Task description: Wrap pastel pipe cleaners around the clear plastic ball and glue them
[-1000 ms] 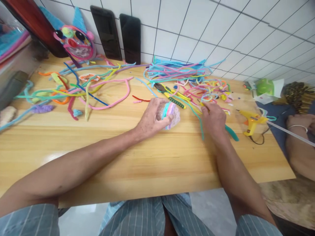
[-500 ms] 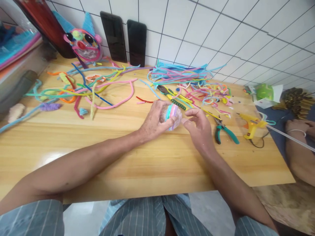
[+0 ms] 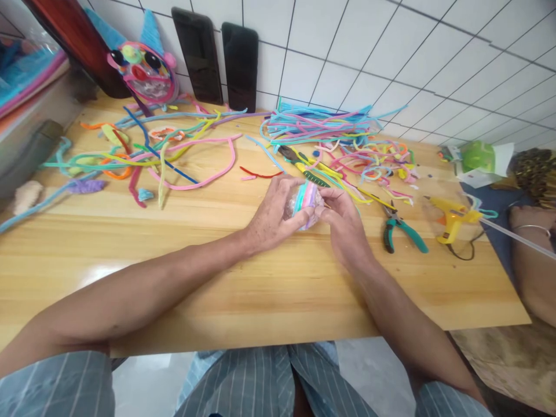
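Note:
My left hand [image 3: 273,217] is wrapped round a small clear ball [image 3: 305,200] banded with teal, pink and purple pipe cleaners, held just above the wooden table [image 3: 243,289]. My right hand [image 3: 343,223] is closed on the ball's right side, its fingertips pinching at the bands. Green-handled pliers [image 3: 397,229] lie on the table just right of my right hand. A yellow-and-black tool [image 3: 304,168] rests just beyond the ball.
Loose pipe cleaners [image 3: 321,130] of many colours spread across the far half of the table. A yellow glue gun [image 3: 454,217] lies at the right. A clown-face craft [image 3: 143,66] and two dark phones [image 3: 219,55] lean on the tiled wall. Another person's arm [image 3: 532,255] rests at the right edge.
My right hand let go of the green-handled pliers on the table, came left and closed onto the ball. My left hand kept hold of the ball throughout.

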A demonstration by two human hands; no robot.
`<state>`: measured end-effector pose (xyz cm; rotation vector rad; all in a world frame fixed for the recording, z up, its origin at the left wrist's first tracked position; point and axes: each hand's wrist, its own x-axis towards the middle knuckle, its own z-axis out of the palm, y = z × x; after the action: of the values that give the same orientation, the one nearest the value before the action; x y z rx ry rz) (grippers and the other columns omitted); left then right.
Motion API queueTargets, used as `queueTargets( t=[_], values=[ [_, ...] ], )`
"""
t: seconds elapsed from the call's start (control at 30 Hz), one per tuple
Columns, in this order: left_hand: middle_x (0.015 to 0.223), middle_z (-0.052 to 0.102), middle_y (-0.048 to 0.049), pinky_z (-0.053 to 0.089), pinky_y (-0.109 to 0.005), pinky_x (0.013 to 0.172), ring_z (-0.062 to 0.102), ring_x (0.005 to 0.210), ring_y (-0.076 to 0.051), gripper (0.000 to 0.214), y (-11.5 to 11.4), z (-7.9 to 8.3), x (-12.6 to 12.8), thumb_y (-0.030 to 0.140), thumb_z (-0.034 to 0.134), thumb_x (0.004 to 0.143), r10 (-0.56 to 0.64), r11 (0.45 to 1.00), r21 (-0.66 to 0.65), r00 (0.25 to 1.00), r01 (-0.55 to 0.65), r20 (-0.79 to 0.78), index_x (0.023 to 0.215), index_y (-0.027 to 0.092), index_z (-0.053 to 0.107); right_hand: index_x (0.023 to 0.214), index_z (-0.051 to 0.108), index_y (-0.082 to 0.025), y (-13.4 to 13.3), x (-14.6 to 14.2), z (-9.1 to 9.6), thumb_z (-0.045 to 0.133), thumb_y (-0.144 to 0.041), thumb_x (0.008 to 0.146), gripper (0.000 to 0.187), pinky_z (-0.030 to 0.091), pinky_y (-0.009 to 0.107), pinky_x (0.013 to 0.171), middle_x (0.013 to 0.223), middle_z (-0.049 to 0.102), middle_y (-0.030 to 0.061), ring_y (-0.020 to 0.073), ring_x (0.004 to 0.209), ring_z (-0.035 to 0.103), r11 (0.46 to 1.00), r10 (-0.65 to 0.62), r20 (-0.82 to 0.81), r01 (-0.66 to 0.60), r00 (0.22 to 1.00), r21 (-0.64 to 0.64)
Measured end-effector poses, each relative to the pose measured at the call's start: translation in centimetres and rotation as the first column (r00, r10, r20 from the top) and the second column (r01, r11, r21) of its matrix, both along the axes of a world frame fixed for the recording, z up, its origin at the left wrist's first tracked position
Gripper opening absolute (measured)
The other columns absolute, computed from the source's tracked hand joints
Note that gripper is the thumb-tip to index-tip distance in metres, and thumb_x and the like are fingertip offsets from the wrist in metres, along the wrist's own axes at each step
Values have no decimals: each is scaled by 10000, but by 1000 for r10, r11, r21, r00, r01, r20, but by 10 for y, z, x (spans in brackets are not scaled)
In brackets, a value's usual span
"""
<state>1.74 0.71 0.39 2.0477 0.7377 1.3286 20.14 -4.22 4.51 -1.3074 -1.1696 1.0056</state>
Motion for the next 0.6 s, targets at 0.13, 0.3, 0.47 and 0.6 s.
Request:
queueTargets(
  t=[0.13, 0.3, 0.47, 0.6],
  values=[
    [1402, 639, -139, 528, -527, 1182, 603, 1370, -307, 495, -1, 1, 0, 548, 641, 1093, -3, 999, 34, 1000, 4, -24, 1484, 272, 515, 1039, 631, -295, 2, 1, -2, 817, -377, 751, 352, 616, 414, 881, 1121, 785, 30, 244, 1026, 730, 1000, -6, -2, 6, 1000, -6],
    [1414, 639, -144, 530, -532, 1183, 599, 1376, -307, 487, -2, 3, -1, 534, 633, 1102, -16, 998, 65, 999, 18, -28, 1494, 273, 507, 1075, 611, -299, 1, 3, -7, 790, -373, 780, 353, 618, 415, 894, 1156, 774, 35, 243, 1043, 735, 1000, 11, 35, -11, 999, 15],
    [1426, 631, -149, 519, -555, 1204, 596, 1389, -318, 511, -1, 1, -2, 540, 652, 1081, -17, 999, 38, 999, 18, -32, 1495, 277, 512, 1099, 613, -305, 0, 1, -10, 773, -379, 801, 346, 627, 434, 939, 1170, 775, 36, 247, 1076, 739, 999, -12, 68, 9, 998, 44],
    [1426, 636, -148, 535, -547, 1193, 605, 1381, -317, 537, 0, 1, -1, 518, 684, 1047, -30, 997, 75, 999, 31, -14, 1498, 283, 512, 1066, 630, -296, 0, -1, -10, 794, -371, 775, 342, 631, 435, 953, 1151, 775, 36, 243, 1079, 737, 998, -54, 54, 52, 997, 44]
  ],
)
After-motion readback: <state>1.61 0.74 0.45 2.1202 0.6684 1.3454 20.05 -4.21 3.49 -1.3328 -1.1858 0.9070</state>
